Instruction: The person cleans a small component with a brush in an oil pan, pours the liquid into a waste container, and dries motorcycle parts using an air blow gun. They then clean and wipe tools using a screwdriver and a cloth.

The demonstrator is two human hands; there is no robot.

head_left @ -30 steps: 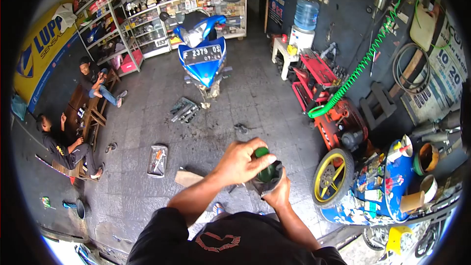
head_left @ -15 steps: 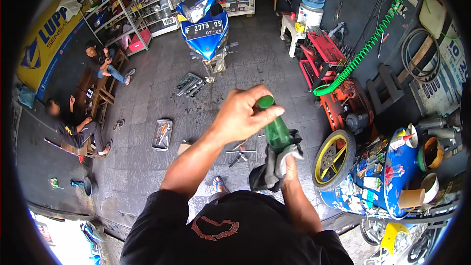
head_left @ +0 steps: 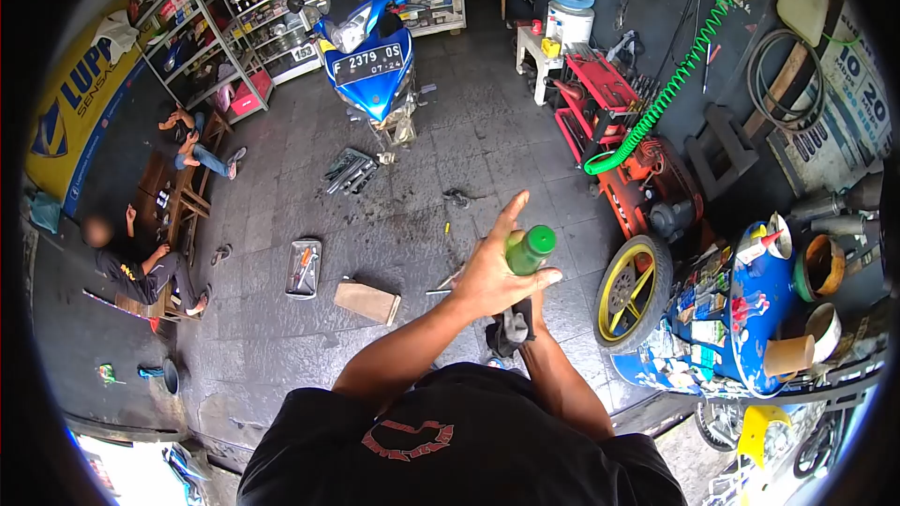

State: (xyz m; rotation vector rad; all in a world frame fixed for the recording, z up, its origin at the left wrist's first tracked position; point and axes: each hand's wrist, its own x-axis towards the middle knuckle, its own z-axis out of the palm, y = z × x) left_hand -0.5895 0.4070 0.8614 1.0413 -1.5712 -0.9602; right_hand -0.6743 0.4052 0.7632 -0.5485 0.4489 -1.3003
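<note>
**Left hand opens around a green bottle**

A green, translucent-looking bottle with a rounded, smooth top (head_left: pixel 536 242) is in front of the person's chest, top toward the camera. The left hand (head_left: pixel 492 276) has just loosened: curled around the neck half a second ago, its thumb and index finger now stand wide apart, the bottle between them. The right hand (head_left: pixel 539 311) is mostly hidden below; its grip cannot be made out, though it probably carries the bottle's weight. A soft, crumpled dark cloth (head_left: pixel 512 329) hangs beside it.

Beyond lie a flat, pale brown wooden-looking block (head_left: pixel 367 301) — now in fuller view — and a shallow rectangular tray of tools (head_left: pixel 301 295), both on dark grey, damp-looking floor tiles (head_left: pixel 262 337).
</note>
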